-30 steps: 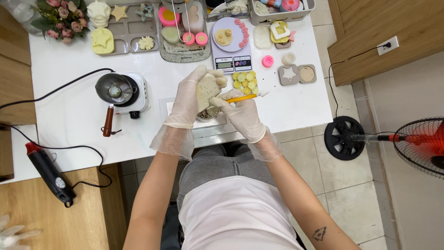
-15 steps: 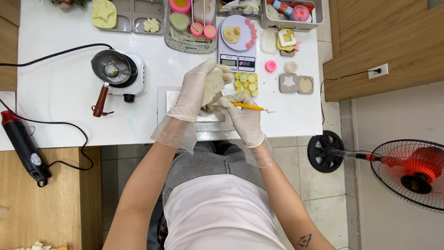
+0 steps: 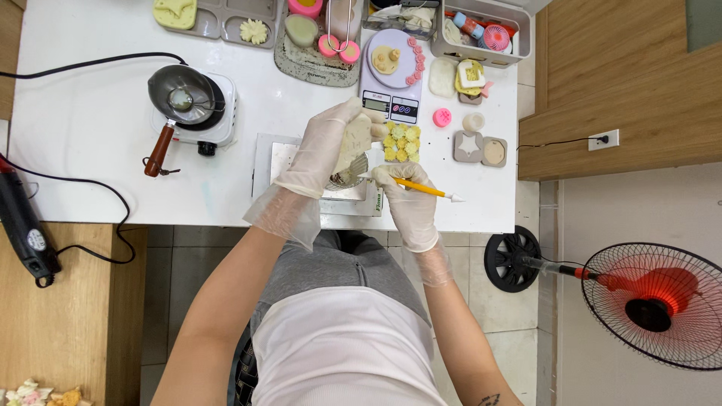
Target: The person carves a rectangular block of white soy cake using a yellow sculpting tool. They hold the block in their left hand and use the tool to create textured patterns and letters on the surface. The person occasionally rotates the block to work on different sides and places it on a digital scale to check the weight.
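Both hands wear thin clear gloves. My left hand (image 3: pixel 320 150) grips a pale cream block (image 3: pixel 355 139) and holds it tilted above a small metal bowl (image 3: pixel 347 176). My right hand (image 3: pixel 406 197) pinches a yellow sculpting tool (image 3: pixel 429 189) with white tips; one tip meets the lower edge of the block. The bowl rests on a white slab (image 3: pixel 289 158) at the table's front edge. Small yellow flower pieces (image 3: pixel 401 142) lie just behind my hands.
A digital scale with a lilac plate (image 3: pixel 392 68) stands behind. A small pot on a white hot plate (image 3: pixel 188 101) sits left, its cord trailing. Grey moulds (image 3: pixel 480 149), a pink cap (image 3: pixel 442 117), trays and a box line the back. A fan (image 3: pixel 647 301) stands on the floor, right.
The view has drifted so the table sits higher and further right in frame. My hands keep the same hold on the block and the tool over the bowl.
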